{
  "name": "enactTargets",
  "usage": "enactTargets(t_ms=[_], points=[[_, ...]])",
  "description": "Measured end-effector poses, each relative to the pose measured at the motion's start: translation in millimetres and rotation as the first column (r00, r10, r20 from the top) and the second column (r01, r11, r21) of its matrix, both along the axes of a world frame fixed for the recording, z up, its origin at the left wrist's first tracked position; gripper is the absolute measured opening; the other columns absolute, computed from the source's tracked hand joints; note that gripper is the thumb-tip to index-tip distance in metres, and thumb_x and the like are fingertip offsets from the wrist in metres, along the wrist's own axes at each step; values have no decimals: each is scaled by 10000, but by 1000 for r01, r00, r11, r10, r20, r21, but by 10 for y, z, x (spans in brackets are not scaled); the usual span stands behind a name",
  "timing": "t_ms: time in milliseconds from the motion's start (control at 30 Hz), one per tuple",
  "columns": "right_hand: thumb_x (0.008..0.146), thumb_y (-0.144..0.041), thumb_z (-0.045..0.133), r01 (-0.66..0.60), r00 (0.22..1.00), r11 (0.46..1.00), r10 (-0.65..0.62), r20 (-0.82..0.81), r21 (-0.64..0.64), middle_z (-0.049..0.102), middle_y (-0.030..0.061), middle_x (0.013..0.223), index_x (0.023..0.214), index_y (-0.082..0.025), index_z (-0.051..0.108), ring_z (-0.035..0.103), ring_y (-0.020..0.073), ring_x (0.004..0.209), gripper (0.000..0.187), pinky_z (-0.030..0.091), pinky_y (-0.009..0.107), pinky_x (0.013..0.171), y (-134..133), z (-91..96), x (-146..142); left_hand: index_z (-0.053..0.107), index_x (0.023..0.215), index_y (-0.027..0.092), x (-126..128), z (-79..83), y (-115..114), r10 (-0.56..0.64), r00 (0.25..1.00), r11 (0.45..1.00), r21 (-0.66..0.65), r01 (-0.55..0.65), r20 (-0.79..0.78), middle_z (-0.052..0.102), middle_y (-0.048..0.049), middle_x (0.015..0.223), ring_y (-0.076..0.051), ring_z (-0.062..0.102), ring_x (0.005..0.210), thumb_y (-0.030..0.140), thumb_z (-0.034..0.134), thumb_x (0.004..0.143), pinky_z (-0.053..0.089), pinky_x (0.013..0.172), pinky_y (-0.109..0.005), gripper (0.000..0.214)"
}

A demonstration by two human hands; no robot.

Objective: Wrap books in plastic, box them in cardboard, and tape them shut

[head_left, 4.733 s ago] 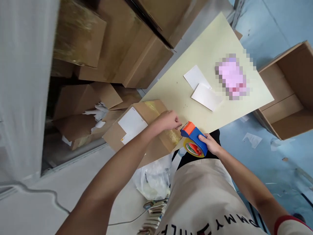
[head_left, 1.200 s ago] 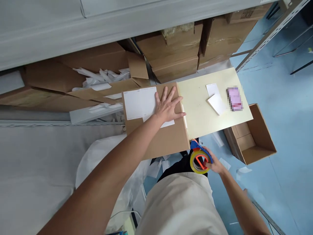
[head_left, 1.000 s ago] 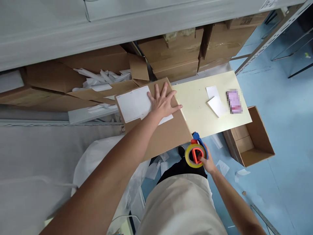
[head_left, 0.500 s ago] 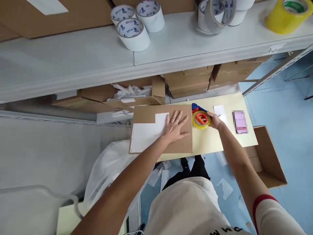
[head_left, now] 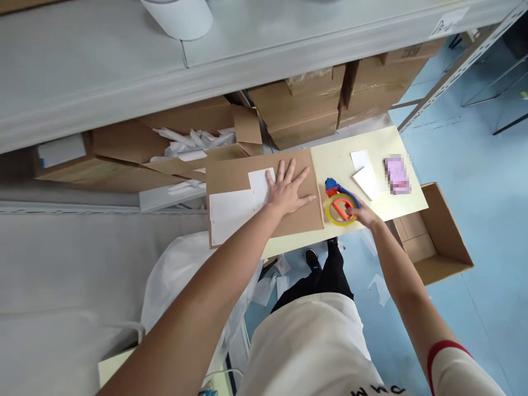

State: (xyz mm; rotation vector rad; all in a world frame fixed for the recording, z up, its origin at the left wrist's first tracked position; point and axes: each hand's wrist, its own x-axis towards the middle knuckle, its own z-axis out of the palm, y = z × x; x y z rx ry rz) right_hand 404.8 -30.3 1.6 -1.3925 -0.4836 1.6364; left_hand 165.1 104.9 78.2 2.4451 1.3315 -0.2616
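Note:
My left hand [head_left: 285, 193] lies flat with fingers spread on a cardboard box [head_left: 303, 217], partly over the white paper sheets [head_left: 235, 206] on its top. In my right hand [head_left: 363, 213] is a tape dispenser [head_left: 353, 198] with a blue and red frame and a yellow tape roll. It is just right of the box's right edge, over the pale yellow table [head_left: 330, 157]. Whether the dispenser touches the box or a strip of tape runs between them, I cannot tell.
White paper pieces [head_left: 365, 179] and a blurred pink object [head_left: 397, 175] lie on the table's right part. An open carton [head_left: 447, 236] stands on the floor at right. A grey shelf [head_left: 124, 88] overhangs, with cartons [head_left: 301, 104] beneath. White plastic sheeting [head_left: 177, 275] hangs at left.
My right hand has moved the tape dispenser toward the near edge of the table and turned it. My left hand stays flat on the box. The whole view has shifted.

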Motion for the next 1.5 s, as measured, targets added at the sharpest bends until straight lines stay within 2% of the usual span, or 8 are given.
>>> enactTargets(t_ms=[167,267,433,833,1000,1167,1333,1500], points=[[539,-205,847,-42,988,992,23,-154,-118,663,23,1223,1299,-357,548,645,274,1067,831,587,410,801,-1148,16,-434,175,1551,341,12,1,-17,5,1000,1000,10,-5,17,13,-77,1660,-399,-48,1501,716,461,807,1,1109,-714,881],[586,-373,844,70,963,990,-100,-251,-125,559,19,1376,1306,-412,512,608,310,1156,794,596,457,787,-1477,-5,-736,180,1550,343,17,10,-29,10,1000,1000,17,-10,25,12,-75,1661,-390,-41,1504,722,449,808,3,1110,-714,876],[678,-503,750,218,940,966,-246,-237,-139,633,28,1274,1278,-396,508,661,305,1061,656,598,463,764,-1513,-85,-960,188,1549,341,20,11,-31,9,1000,1000,16,-9,25,1,-79,1661,-398,-37,1502,732,426,813,2,1107,-719,867],[672,-269,703,408,837,908,-415,-357,-99,699,-24,1090,1217,-337,520,674,214,978,579,570,337,800,-1595,-241,-1431,118,1554,360,49,14,-13,42,996,999,30,-40,-78,-39,-48,1662,-399,-62,1498,734,396,834,47,1118,-697,857],[688,-264,637,460,818,879,-475,-323,-129,694,-34,1032,1246,-369,478,675,197,879,589,569,331,726,-1180,-250,-1358,145,1560,318,29,56,84,188,978,980,75,-182,-92,44,-101,1658,-425,23,1492,710,374,852,137,1095,-702,841],[656,-328,620,392,898,917,-399,-185,-75,697,-32,1041,1223,-345,496,656,219,970,581,562,349,777,-83,-235,-618,224,1547,311,-198,152,158,288,948,956,105,-275,-136,120,-122,1647,-426,157,1467,717,456,808,276,1068,-617,875],[750,-558,574,-43,993,999,42,-107,-2,722,39,1064,1047,-271,610,639,272,1069,414,540,423,886,1065,-107,43,265,1538,299,-419,146,-49,260,956,962,118,-244,-139,115,-161,1641,-454,195,1445,763,559,719,290,1058,-591,986],[666,-514,744,-261,965,958,258,-38,-119,710,29,1033,1077,-279,589,678,261,920,498,573,432,756,1421,40,141,257,1536,323,-339,35,-238,78,992,996,53,-73,-94,95,-136,1648,-442,75,1484,803,554,688,110,1109,-670,1019]])
